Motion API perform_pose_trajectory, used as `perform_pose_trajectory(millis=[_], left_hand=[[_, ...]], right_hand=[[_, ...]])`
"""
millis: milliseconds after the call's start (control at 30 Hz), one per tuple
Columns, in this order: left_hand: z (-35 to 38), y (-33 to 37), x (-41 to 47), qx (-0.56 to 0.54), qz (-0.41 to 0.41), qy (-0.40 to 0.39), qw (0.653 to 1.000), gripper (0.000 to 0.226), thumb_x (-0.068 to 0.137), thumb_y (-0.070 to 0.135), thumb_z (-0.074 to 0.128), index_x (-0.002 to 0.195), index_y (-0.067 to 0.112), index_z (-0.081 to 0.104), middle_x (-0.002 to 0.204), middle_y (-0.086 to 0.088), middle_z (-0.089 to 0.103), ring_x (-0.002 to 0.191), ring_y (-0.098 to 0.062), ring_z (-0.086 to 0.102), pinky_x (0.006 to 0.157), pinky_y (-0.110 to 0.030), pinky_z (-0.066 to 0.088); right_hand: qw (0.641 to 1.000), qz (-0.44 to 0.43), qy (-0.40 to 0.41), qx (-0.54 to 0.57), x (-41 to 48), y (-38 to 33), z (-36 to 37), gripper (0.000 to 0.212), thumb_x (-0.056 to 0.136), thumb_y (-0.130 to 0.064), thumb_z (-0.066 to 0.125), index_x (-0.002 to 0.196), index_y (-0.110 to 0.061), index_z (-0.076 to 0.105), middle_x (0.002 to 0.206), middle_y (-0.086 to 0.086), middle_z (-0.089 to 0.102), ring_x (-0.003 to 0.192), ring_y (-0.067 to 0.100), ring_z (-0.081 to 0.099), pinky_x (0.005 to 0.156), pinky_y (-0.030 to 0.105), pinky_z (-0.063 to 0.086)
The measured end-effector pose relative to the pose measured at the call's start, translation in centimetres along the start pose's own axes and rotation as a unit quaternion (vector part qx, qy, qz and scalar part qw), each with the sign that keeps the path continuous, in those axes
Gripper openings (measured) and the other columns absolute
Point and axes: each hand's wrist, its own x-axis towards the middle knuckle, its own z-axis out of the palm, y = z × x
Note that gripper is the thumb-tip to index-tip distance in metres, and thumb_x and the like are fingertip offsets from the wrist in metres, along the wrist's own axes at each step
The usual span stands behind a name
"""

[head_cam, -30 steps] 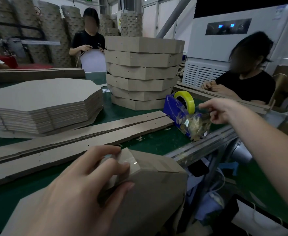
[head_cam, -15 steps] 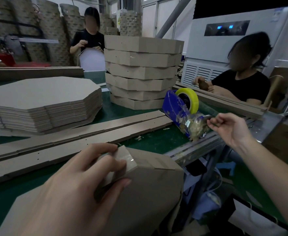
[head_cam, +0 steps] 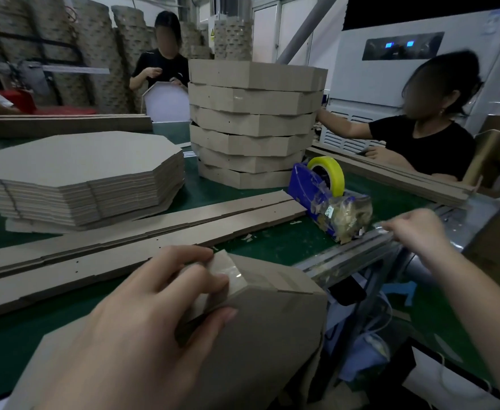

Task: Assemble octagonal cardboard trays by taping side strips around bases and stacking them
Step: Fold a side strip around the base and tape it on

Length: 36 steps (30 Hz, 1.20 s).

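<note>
A half-built octagonal tray [head_cam: 272, 315] lies at the near table edge. My left hand [head_cam: 154, 327] presses its folded side strip at a corner where clear tape shines. My right hand [head_cam: 414, 232] pinches a strip of clear tape [head_cam: 383, 226] just in front of the blue tape dispenser [head_cam: 316, 196], which carries a yellow roll [head_cam: 330, 173]. Long side strips [head_cam: 142, 232] lie flat across the green table. A pile of flat octagonal bases [head_cam: 83, 173] sits at the left. Finished trays [head_cam: 254, 122] stand stacked behind the strips.
A person in black sits at the right [head_cam: 426, 137], one arm stretched toward the tray stack. Another person [head_cam: 163, 66] works behind the table. More strips [head_cam: 390, 176] lie along the right side. The metal table edge [head_cam: 346, 258] runs under my right hand.
My right hand has drawn back from the dispenser toward me and downward, pulling tape with it. My left hand stays on the tray corner. The seated person has stretched an arm to the stack.
</note>
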Motion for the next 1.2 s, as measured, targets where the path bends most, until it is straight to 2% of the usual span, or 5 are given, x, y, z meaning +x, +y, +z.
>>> perform_pose_trajectory(millis=[167, 433, 800, 933, 1200], left_hand=[[-0.2, 0.4, 0.0, 0.005, -0.022, 0.005, 1.000, 0.027, 0.071, 0.054, 0.055, 0.074, 0.028, 0.061, 0.105, 0.017, 0.063, 0.076, -0.003, 0.057, 0.051, -0.031, 0.055], [-0.4, 0.7, 0.1, 0.015, -0.029, 0.006, 0.999, 0.032, 0.068, 0.058, 0.055, 0.070, 0.026, 0.055, 0.106, 0.016, 0.063, 0.075, -0.004, 0.057, 0.051, -0.029, 0.055], [-0.6, 0.4, 0.2, -0.007, -0.062, -0.010, 0.998, 0.035, 0.066, 0.057, 0.060, 0.072, 0.025, 0.049, 0.104, 0.014, 0.062, 0.076, -0.005, 0.059, 0.053, -0.027, 0.051], [0.2, -0.8, -0.3, -0.021, -0.059, -0.092, 0.994, 0.016, 0.082, 0.022, 0.073, 0.081, 0.017, 0.059, 0.087, -0.001, 0.055, 0.115, -0.024, 0.056, 0.087, -0.037, 0.048], [-0.7, 0.3, -0.3, 0.000, -0.058, -0.059, 0.997, 0.058, 0.072, 0.056, 0.053, 0.126, 0.038, 0.060, 0.115, 0.010, 0.061, 0.089, -0.008, 0.064, 0.062, -0.040, 0.058]], right_hand=[[0.977, -0.181, 0.008, -0.113, -5.3, -6.2, -2.2, 0.011, 0.089, -0.022, 0.066, 0.079, -0.019, 0.070, 0.087, 0.000, 0.064, 0.078, 0.018, 0.059, 0.063, 0.031, 0.044], [0.781, -0.335, -0.524, 0.066, -15.2, -17.6, -1.0, 0.018, 0.084, -0.023, 0.065, 0.067, -0.031, 0.069, 0.078, -0.008, 0.060, 0.070, 0.009, 0.053, 0.070, 0.023, 0.044], [0.762, -0.305, -0.569, -0.049, -14.8, -18.9, 1.7, 0.025, 0.086, -0.011, 0.064, 0.065, -0.024, 0.067, 0.079, 0.005, 0.055, 0.064, 0.007, 0.048, 0.064, 0.017, 0.043], [0.757, -0.307, -0.575, -0.051, -14.8, -19.0, 1.8, 0.030, 0.086, -0.009, 0.063, 0.062, -0.026, 0.068, 0.077, 0.003, 0.056, 0.063, 0.006, 0.048, 0.065, 0.018, 0.042], [0.743, -0.314, -0.588, -0.061, -14.8, -19.2, 1.8, 0.021, 0.078, -0.022, 0.064, 0.058, -0.028, 0.069, 0.065, -0.009, 0.055, 0.062, 0.005, 0.047, 0.077, 0.030, 0.040]])
